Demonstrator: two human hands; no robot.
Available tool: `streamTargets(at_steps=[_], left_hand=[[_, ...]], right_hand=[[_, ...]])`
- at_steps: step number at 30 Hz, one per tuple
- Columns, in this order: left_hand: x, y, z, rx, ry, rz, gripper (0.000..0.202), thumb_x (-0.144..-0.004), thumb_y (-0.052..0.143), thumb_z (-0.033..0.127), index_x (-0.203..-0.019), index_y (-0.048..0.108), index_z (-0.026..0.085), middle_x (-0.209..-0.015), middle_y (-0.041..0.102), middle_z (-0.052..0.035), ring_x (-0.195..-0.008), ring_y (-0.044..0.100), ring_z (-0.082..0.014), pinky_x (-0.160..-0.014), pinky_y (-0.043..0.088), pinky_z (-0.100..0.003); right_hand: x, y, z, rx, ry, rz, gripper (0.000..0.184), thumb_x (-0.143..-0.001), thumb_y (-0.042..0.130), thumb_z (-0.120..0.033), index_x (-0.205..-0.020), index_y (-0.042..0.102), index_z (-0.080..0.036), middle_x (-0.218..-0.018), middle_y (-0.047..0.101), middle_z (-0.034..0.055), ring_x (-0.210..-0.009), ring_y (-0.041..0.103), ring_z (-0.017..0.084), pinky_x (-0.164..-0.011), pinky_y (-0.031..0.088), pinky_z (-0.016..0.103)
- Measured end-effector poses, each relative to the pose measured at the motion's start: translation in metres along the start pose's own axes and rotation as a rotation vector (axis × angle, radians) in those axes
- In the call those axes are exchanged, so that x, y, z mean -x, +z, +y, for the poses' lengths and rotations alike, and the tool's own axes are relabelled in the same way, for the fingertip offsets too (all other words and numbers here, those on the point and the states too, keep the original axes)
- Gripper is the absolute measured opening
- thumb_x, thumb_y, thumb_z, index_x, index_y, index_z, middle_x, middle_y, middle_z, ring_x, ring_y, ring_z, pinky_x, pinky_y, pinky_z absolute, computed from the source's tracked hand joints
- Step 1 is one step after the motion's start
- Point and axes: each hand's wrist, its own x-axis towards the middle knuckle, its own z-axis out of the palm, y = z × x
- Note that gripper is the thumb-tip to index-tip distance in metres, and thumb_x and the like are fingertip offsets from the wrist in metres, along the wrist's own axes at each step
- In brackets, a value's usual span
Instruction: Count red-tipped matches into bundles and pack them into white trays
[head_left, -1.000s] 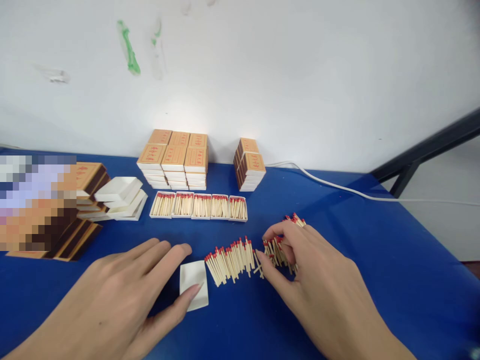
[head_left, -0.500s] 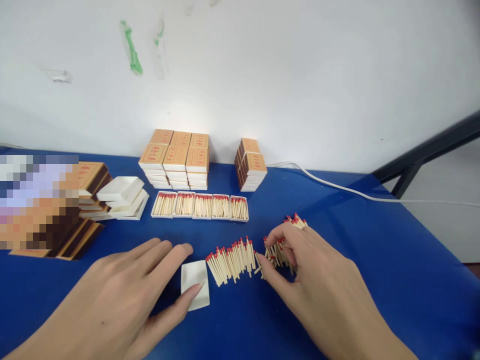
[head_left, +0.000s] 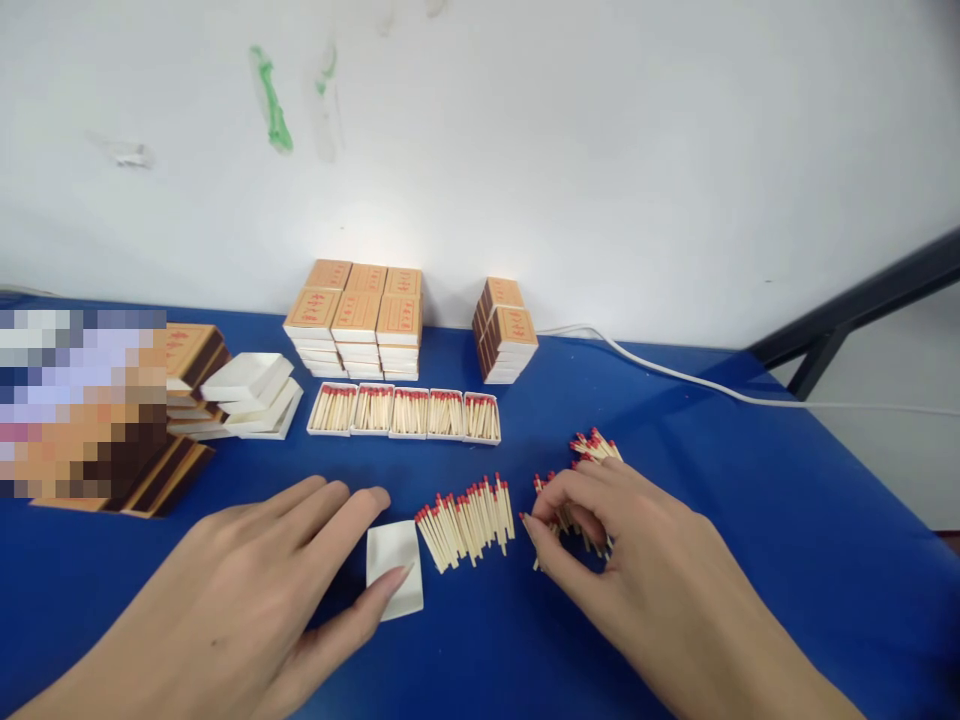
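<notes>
My left hand (head_left: 255, 580) lies with fingers stretched out and thumb apart, beside a small white matchbox tray (head_left: 396, 590). The thumb rests over the tray's inside, and the index fingertip is near its upper left corner. Right of the tray, red-headed matches (head_left: 469, 520) lie side by side in a loose fan on the table. My right hand (head_left: 630, 560) is over a second heap of matches (head_left: 596, 445), with thumb and index finger closed in a pinch at a match; the curled fingers and palm hide much of this heap.
Behind the hands stands a row of trays filled with matches (head_left: 409, 412). Stacks of orange matchboxes (head_left: 356, 315) and a smaller stack (head_left: 504, 330) stand by the wall. White trays (head_left: 255, 395) and matchbox sleeves (head_left: 161, 480) are at left. A white cable (head_left: 675, 375) crosses the back right.
The view has shifted slightly. My right thumb and index finger have drawn closer together and moved a little right, away from the fanned matches. My left hand keeps its place at the tray.
</notes>
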Motion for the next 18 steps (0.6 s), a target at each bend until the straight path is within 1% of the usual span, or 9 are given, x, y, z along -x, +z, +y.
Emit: streamTargets(at_steps=[5,10,12,15,18], left_hand=[[-0.001,-0.001,0.0,-0.021,0.01,-0.008,0.036,-0.125,0.053,0.053,-0.138,0.068,0.024,-0.103,0.084,-0.0058,-0.082,0.085,-0.029,-0.059,0.057,-0.045],[-0.003,-0.001,0.0,-0.031,0.02,-0.011,0.035,-0.126,0.051,0.052,-0.138,0.067,0.024,-0.103,0.084,-0.0056,-0.083,0.086,-0.0286,-0.058,0.058,-0.045],[-0.003,-0.001,0.0,-0.031,0.018,-0.005,0.035,-0.126,0.051,0.053,-0.138,0.067,0.024,-0.104,0.085,-0.0056,-0.083,0.086,-0.0283,-0.058,0.057,-0.044],[-0.003,-0.002,0.001,-0.026,0.013,-0.005,0.035,-0.126,0.05,0.053,-0.137,0.068,0.025,-0.105,0.085,-0.0057,-0.084,0.086,-0.0278,-0.058,0.055,-0.043],[-0.003,-0.002,0.0,-0.013,0.004,0.0,0.034,-0.126,0.051,0.052,-0.136,0.069,0.025,-0.104,0.085,-0.0054,-0.083,0.085,-0.0279,-0.058,0.055,-0.043]], right_hand=[[0.001,0.003,-0.002,0.043,-0.013,0.034,0.017,-0.092,0.076,-0.018,-0.082,0.073,-0.031,-0.076,0.072,-0.0033,-0.062,0.071,0.02,-0.05,0.048,0.029],[0.001,0.003,0.0,0.106,-0.012,0.07,0.02,-0.099,0.072,-0.022,-0.081,0.07,-0.03,-0.074,0.069,-0.0021,-0.056,0.067,0.02,-0.047,0.046,0.03],[0.0,0.003,0.001,0.101,-0.014,0.069,0.022,-0.101,0.072,-0.024,-0.08,0.069,-0.03,-0.071,0.066,-0.0026,-0.053,0.064,0.019,-0.046,0.044,0.03],[-0.002,0.006,0.001,0.068,-0.001,0.053,0.024,-0.104,0.072,-0.025,-0.081,0.069,-0.03,-0.068,0.062,-0.0038,-0.055,0.065,0.019,-0.048,0.045,0.029],[-0.005,0.013,-0.001,0.046,0.033,0.061,0.023,-0.106,0.073,-0.027,-0.083,0.073,-0.029,-0.067,0.061,-0.0039,-0.059,0.068,0.02,-0.052,0.047,0.029]])
